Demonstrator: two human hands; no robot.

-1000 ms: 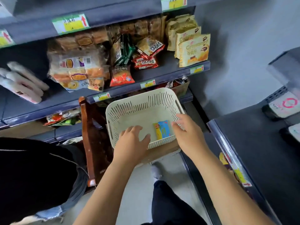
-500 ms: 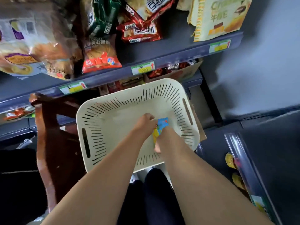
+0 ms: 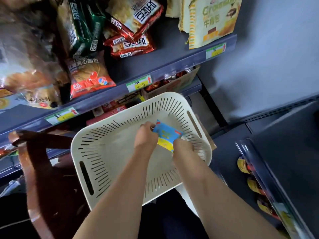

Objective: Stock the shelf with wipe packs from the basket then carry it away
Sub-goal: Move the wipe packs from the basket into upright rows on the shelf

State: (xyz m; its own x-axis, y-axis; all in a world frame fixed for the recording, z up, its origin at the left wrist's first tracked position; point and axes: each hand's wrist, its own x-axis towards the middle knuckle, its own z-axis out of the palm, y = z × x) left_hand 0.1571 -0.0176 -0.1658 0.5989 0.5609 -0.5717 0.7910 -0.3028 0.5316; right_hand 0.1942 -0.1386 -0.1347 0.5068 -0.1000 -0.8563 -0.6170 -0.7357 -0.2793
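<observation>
A cream slotted basket (image 3: 96,152) sits in front of me below the shelf edge, resting on a box. Inside it a single blue and yellow wipe pack (image 3: 166,136) is tilted up off the basket floor. My left hand (image 3: 145,135) grips the pack's left end. My right hand (image 3: 183,149) holds its lower right corner from below. Both forearms reach down into the basket. No other pack shows in the basket.
A dark blue shelf (image 3: 172,64) above the basket carries snack and bread bags, with price tags along its edge. A brown wooden chair (image 3: 39,166) stands at the left. A dark counter (image 3: 284,144) with a rack of small items lies at the right.
Both hands went from the basket's near rim down into it and closed on the wipe pack. The pack has since been lifted and tilted up. The view moved closer.
</observation>
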